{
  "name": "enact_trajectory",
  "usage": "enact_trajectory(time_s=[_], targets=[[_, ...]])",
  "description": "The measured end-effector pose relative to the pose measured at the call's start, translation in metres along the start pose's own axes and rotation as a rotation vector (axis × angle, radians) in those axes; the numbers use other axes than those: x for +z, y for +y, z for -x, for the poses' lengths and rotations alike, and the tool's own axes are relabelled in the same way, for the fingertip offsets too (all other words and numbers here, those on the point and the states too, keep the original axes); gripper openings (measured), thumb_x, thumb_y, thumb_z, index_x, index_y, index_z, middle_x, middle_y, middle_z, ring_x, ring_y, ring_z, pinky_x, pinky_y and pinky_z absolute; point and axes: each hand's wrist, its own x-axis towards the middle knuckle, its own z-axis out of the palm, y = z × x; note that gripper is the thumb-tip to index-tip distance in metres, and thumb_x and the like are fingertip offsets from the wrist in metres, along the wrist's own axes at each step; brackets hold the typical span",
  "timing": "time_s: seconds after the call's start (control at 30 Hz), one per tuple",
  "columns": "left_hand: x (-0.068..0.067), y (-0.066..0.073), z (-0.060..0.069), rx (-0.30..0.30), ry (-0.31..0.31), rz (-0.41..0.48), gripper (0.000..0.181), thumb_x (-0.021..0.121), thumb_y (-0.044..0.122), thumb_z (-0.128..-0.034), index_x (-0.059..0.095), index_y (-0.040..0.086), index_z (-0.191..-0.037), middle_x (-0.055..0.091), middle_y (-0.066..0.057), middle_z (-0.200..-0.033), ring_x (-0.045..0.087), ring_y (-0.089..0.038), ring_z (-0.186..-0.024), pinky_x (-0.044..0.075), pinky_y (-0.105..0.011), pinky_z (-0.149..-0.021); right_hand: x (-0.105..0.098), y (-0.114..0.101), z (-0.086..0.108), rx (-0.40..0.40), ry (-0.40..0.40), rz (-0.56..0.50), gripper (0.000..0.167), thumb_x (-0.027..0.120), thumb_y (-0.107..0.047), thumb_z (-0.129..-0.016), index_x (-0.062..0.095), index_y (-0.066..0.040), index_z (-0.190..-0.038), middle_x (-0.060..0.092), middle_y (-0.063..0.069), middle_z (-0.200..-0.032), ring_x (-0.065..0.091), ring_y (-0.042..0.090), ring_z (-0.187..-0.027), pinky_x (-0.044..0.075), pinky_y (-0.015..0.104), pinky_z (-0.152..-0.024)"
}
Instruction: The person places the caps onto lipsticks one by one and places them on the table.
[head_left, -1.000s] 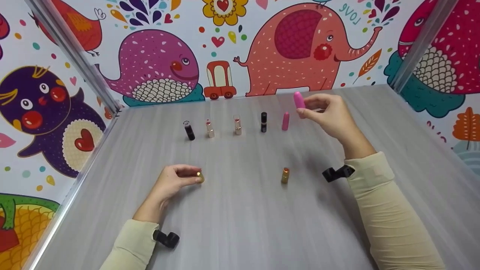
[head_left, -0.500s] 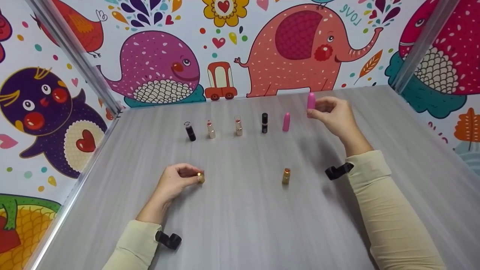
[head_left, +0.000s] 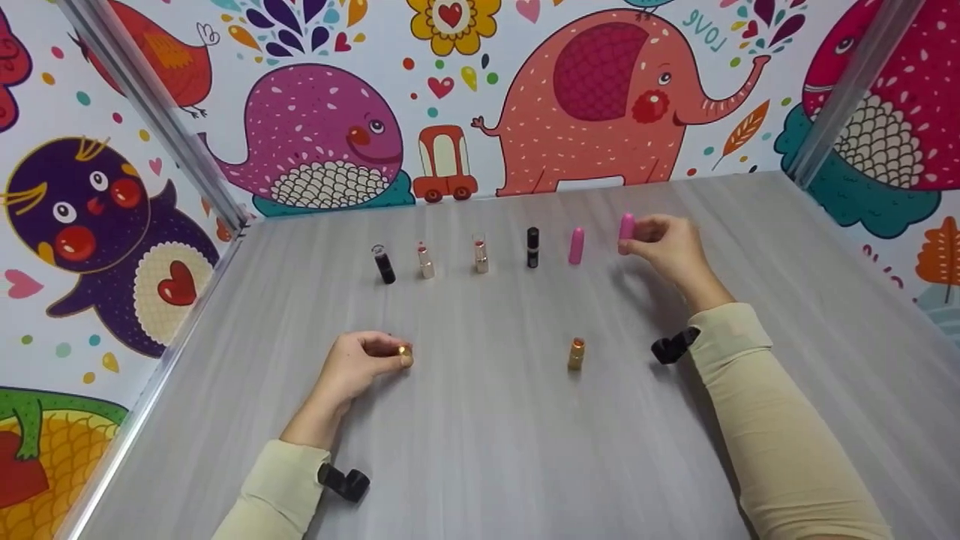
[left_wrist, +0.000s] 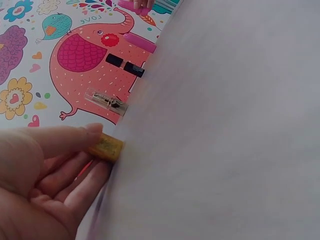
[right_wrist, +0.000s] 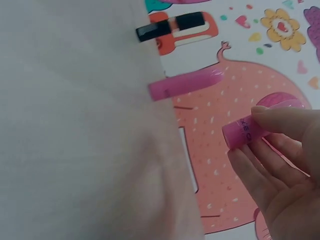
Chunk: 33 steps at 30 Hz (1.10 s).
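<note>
My right hand (head_left: 667,244) pinches a pink lipstick tube (head_left: 626,231) upright between thumb and fingers. In the right wrist view, the base of this tube (right_wrist: 237,134) hangs a little above the table. A matching pink lipstick (head_left: 576,246) stands just left of it. My left hand (head_left: 364,360) grips a small gold lipstick cap (head_left: 406,355) low at the table; the left wrist view gives the cap (left_wrist: 107,148) a squarish end near the surface. An uncapped gold lipstick (head_left: 576,355) with an orange-red tip stands between the hands, nearer the right arm.
Along the back stand a black lipstick (head_left: 532,247), two rose-gold lipsticks with clear tops, one (head_left: 481,255) right of the other (head_left: 426,262), and a black tube with a clear top (head_left: 384,266). Printed cartoon panels (head_left: 585,150) border the grey table (head_left: 480,420).
My right hand has carried the pink lipstick rightward, then lowered it toward the table beside the other pink one. The left hand keeps its grip on the gold cap, nearly still.
</note>
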Motion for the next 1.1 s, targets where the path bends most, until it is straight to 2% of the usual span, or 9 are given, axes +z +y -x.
enact_trajectory(time_s=[0.3, 0.47, 0.6, 0.73, 0.93, 1.1], targets=[[-0.003, 0.0, -0.001, -0.024, -0.006, 0.007, 0.021, 0.092, 0.005, -0.0831, 0.082, 0.002, -0.101, 0.081, -0.007, -0.1, 0.071, -0.015, -0.093, 0.054, -0.022, -0.082, 0.01, 0.015, -0.01, 0.083, 0.012, -0.039, 0.039, 0.081, -0.015, -0.098, 0.069, 0.002, -0.13, 0.068, 0.021, -0.127, 0.062, 0.032, -0.117, 0.052, 0.045, -0.107], [-0.002, 0.001, -0.001, -0.029, -0.003, 0.009, 0.02, 0.092, 0.005, -0.0825, 0.082, 0.002, -0.1, 0.081, -0.007, -0.099, 0.071, -0.015, -0.092, 0.053, -0.022, -0.083, 0.016, 0.017, -0.016, 0.094, -0.003, -0.04, 0.037, 0.079, -0.013, -0.098, 0.069, 0.001, -0.131, 0.069, 0.02, -0.126, 0.063, 0.031, -0.114, 0.055, 0.045, -0.104], [-0.002, 0.002, -0.001, -0.027, -0.005, 0.016, 0.021, 0.091, 0.006, -0.0833, 0.082, 0.002, -0.101, 0.081, -0.007, -0.1, 0.071, -0.015, -0.093, 0.054, -0.023, -0.082, 0.02, 0.019, -0.021, 0.087, -0.01, 0.004, 0.035, 0.077, -0.009, -0.099, 0.069, 0.003, -0.131, 0.069, 0.022, -0.125, 0.064, 0.033, -0.111, 0.057, 0.045, -0.101], [-0.002, 0.002, -0.001, -0.029, 0.002, 0.031, 0.022, 0.092, 0.005, -0.0831, 0.082, 0.001, -0.102, 0.08, -0.007, -0.102, 0.071, -0.014, -0.094, 0.054, -0.022, -0.08, 0.021, 0.023, -0.024, 0.092, -0.018, 0.05, 0.042, 0.077, -0.01, -0.099, 0.066, 0.007, -0.135, 0.067, 0.027, -0.131, 0.062, 0.038, -0.116, 0.055, 0.05, -0.104], [-0.001, 0.002, -0.002, -0.029, 0.001, 0.019, 0.022, 0.092, 0.007, -0.0833, 0.082, 0.002, -0.102, 0.08, -0.006, -0.101, 0.072, -0.015, -0.093, 0.054, -0.022, -0.081, 0.022, 0.03, -0.026, 0.102, -0.035, 0.007, 0.044, 0.076, -0.01, -0.1, 0.063, 0.007, -0.138, 0.066, 0.027, -0.135, 0.062, 0.039, -0.124, 0.052, 0.051, -0.109], [0.0, 0.0, -0.003, -0.02, -0.004, 0.025, 0.02, 0.091, 0.004, -0.0827, 0.082, 0.002, -0.1, 0.081, -0.006, -0.098, 0.071, -0.014, -0.091, 0.054, -0.021, -0.081, 0.025, 0.034, -0.026, 0.094, -0.035, -0.014, 0.044, 0.076, -0.009, -0.099, 0.062, 0.008, -0.138, 0.066, 0.027, -0.134, 0.063, 0.039, -0.125, 0.051, 0.05, -0.109]])
